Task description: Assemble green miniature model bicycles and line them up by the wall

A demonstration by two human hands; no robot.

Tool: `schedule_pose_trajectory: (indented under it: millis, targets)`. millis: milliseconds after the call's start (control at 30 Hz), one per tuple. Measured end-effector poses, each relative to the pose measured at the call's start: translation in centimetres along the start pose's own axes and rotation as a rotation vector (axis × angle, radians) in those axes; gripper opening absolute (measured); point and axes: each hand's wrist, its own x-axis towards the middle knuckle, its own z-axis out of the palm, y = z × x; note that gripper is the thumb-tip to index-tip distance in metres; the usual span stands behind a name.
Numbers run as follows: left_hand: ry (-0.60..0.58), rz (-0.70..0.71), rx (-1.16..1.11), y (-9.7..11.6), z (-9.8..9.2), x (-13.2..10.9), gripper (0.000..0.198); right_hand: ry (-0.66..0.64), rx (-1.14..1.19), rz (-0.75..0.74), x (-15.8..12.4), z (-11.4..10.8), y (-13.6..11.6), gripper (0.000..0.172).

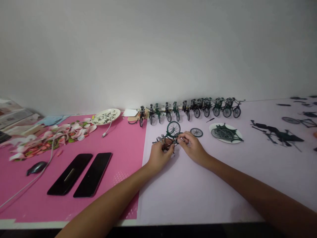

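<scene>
A partly assembled miniature bicycle (173, 129) is held just above the pale table sheet, one spoked wheel pointing up. My left hand (158, 155) is closed around its brown and dark lower part. With fingertips pinched, my right hand (192, 147) works at the bicycle's frame from the right side; whether a small part sits between those fingers is hidden. A loose spoked wheel (196, 132) lies flat behind my right hand. Further right, a white plate (236, 140) carries dark green wheels and frame parts (224, 133).
Several finished miniature bicycles (175, 110) stand in a row along the wall. Black bicycle parts (278, 134) lie at right. On the pink sheet (119, 185) are two phones (92, 175), a white cable (51, 158), petal-like scraps (71, 134) and a plate of small pieces (93, 121).
</scene>
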Motion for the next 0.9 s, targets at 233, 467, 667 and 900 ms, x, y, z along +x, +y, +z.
schedule_pose_trajectory:
  millis: [233,467,667,900]
  targets:
    - [-0.018,0.024,0.027,0.0,-0.1,0.1,0.013,-0.023,0.063,0.05,0.0,0.2,0.3,0.022]
    - [-0.033,0.037,0.071,0.5,-0.2,0.0,0.015,-0.007,0.033,0.03,0.1,0.1,0.4,0.025]
    - [-0.049,0.004,0.093,0.8,-0.2,-0.1,0.016,-0.045,0.067,0.089,0.0,0.2,1.0,0.03]
    - [-0.039,0.011,0.068,0.9,-0.3,-0.1,0.026,-0.048,0.081,0.096,-0.2,0.4,1.2,0.029]
